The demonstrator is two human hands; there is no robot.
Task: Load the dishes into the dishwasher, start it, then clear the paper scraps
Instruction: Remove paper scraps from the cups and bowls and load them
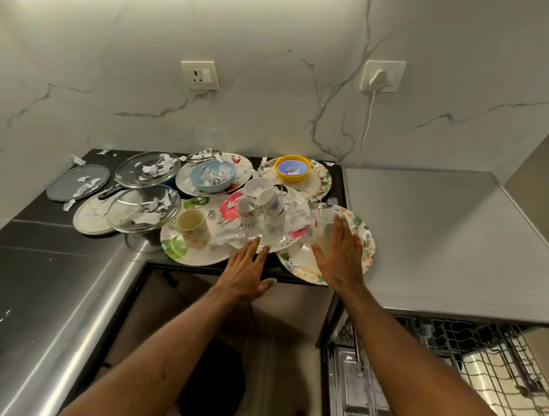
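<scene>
Evidently loading: my left hand [248, 269] and right hand [340, 254], fingers [255, 244] spread and empty, hover over plates [198, 256] on the worktop [33, 217] at twelve o'clock; next, grip one for the dishwasher rack [480, 358] at four o'clock.

On the dark worktop [46, 216] a floral plate [364, 240] lies under the right hand [340, 261]. A green-leafed plate [183, 251] sits just left of the left hand [248, 269], and two more plates [321, 181] lie beyond both hands. Farther left lie glass lids [147, 169], a grey lid [77, 182] and loose paper scraps [77, 160].
</scene>
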